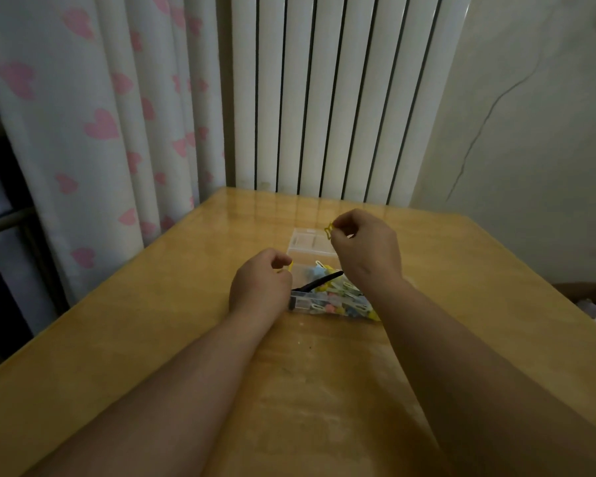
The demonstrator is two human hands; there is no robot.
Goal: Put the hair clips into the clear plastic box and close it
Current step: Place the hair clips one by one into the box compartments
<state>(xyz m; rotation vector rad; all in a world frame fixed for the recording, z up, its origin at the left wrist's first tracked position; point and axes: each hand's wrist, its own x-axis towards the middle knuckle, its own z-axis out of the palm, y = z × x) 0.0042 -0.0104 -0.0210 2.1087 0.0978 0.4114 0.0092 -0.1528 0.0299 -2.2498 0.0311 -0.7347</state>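
At the left, the left hand (260, 280) hovers just beside the near-left corner of the clear plastic box (298, 303). Its fingers are curled, pinching what looks like a small yellow clip (290, 267), which is mostly hidden. The box sits on the wooden table (152, 321), toward the far edge and well clear of both side edges. Its lid (308, 241) is folded open and lies flat on the far side.

To the right, the right hand (365, 251) is raised over the lid with thumb and forefinger closed on a yellow hair clip (329, 231).

To do this step well, each hand should probably come over the open box before letting go. The clips should be dropped low onto the pile so that nothing bounces out onto the table.

The box is already heaped with pastel clips (341, 299) in blue, pink, yellow and white. A long black clip (320, 285) lies slantwise on top, its end poking over the left rim. That one will likely need pressing flat, and the heap levelling, or the lid may not shut.
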